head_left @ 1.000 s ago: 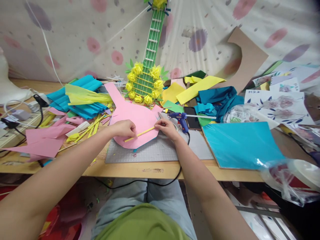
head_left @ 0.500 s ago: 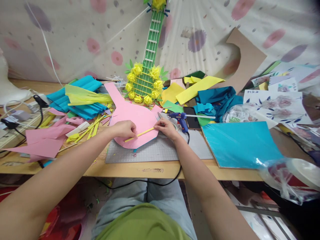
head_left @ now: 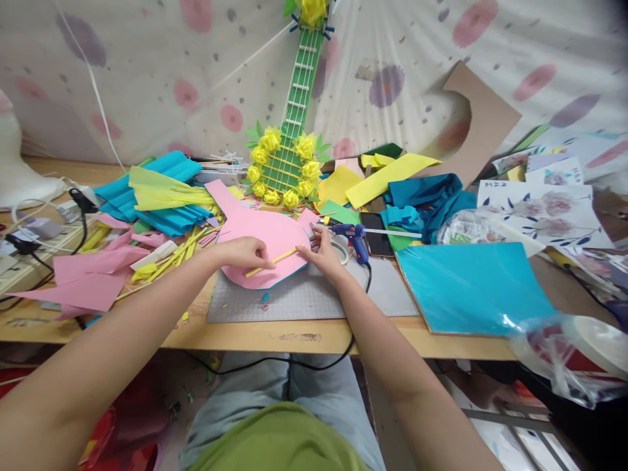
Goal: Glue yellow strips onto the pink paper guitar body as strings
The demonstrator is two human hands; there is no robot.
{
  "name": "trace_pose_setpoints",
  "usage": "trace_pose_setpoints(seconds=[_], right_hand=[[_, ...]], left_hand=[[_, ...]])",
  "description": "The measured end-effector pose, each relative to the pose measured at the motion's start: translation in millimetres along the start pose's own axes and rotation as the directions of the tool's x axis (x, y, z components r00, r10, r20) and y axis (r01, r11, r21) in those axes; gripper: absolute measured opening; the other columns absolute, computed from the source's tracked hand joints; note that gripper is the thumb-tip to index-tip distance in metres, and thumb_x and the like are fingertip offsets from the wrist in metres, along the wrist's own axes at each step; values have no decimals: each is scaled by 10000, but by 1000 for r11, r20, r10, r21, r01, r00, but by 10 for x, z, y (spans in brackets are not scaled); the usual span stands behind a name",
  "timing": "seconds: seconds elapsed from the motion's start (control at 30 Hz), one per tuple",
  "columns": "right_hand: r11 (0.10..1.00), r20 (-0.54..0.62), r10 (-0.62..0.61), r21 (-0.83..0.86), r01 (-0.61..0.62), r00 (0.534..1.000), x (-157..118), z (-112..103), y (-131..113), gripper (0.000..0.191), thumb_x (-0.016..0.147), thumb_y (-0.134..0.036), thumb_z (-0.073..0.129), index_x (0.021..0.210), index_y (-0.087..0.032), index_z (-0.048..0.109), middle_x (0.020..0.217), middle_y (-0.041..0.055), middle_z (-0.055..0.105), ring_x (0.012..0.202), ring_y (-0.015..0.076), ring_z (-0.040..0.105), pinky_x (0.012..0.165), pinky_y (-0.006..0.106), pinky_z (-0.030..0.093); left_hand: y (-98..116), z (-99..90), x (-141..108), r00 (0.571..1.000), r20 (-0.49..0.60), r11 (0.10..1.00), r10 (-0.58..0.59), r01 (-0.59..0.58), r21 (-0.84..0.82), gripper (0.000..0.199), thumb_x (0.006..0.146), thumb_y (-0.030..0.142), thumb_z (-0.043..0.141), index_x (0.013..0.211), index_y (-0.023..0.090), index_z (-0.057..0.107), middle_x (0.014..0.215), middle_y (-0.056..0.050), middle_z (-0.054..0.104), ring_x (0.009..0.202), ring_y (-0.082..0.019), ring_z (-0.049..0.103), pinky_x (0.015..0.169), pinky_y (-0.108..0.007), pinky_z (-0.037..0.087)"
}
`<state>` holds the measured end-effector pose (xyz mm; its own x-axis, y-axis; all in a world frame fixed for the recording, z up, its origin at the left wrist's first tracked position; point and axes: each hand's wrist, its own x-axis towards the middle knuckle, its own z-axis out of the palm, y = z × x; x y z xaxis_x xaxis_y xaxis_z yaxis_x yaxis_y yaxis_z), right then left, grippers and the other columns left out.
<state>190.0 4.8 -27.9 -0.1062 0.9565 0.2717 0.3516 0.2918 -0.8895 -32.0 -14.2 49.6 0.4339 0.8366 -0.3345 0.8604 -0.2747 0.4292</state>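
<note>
A pink guitar-shaped piece (head_left: 260, 226) lies on the grey cutting mat (head_left: 294, 304). Across its lower part rests a thin yellow stick (head_left: 286, 256), tilted up to the right. My left hand (head_left: 250, 252) is closed, its fingertips pressed on the stick near its left part. At the stick's right end is my right hand (head_left: 322, 251), thumb against the stick and the other fingers raised apart over the piece's right edge. A blue glue gun (head_left: 356, 239) lies just right of that hand, beside a roll of tape (head_left: 340, 250).
Behind stands a green guitar model (head_left: 289, 157) with yellow flowers. Pink scraps (head_left: 91, 281) and yellow sticks lie left. To the right are a phone (head_left: 377, 232), a blue board (head_left: 473, 284) and crumpled blue paper (head_left: 426, 196). A black cord hangs over the front edge.
The fingers of my right hand have spread, with the thumb shifted slightly left along the stick. My left hand has stayed at the stick, its fingertips a little farther right.
</note>
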Motion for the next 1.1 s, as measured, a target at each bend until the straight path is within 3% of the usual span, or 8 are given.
trace_pose_setpoints(seconds=[0.17,0.27,0.33,0.67,0.93,1.1], right_hand=[[997,-56,78,6,-77,995,24,84,10,751,602,-522,651,1203,-193,344,902,35,459,668,118,460,658,307,425],[997,-102,59,-36,-63,993,22,134,-5,776,575,-500,681,1203,-188,348,996,84,467,796,169,478,744,351,418],[996,-100,50,-70,-57,994,15,153,-11,805,547,-468,709,1206,-182,346,1076,117,449,888,207,468,795,382,407],[995,-24,-34,-95,32,999,-8,120,0,810,550,-397,725,1226,-204,322,1171,126,381,981,235,434,861,430,386],[988,-11,-64,-144,62,998,-14,116,-8,752,594,-421,692,1206,-186,323,1145,132,387,978,233,431,860,420,389],[994,-27,-19,-107,15,999,-4,118,12,635,678,-403,613,1198,-178,327,1098,128,412,965,221,443,829,400,404]], left_hand=[[103,86,30,975,-212,985,-68,100,140,491,726,634,369,756,182,560,737,-47,635,602,-159,529,523,-256,280],[168,205,34,922,-373,965,-103,183,186,516,754,652,306,803,193,537,785,-54,644,664,-182,556,544,-261,277],[196,275,29,901,-419,957,-110,209,199,518,748,664,313,799,194,527,771,-54,642,671,-190,563,544,-265,269],[237,464,-28,860,-492,953,-133,248,175,432,753,617,397,754,200,507,697,-35,620,664,-182,562,549,-265,250],[215,508,-12,849,-509,960,-141,244,141,453,740,642,386,737,204,501,666,-25,601,633,-174,544,542,-266,234],[205,492,-15,858,-495,957,-137,243,156,440,739,629,393,761,208,517,680,-29,603,645,-185,549,546,-273,244]])
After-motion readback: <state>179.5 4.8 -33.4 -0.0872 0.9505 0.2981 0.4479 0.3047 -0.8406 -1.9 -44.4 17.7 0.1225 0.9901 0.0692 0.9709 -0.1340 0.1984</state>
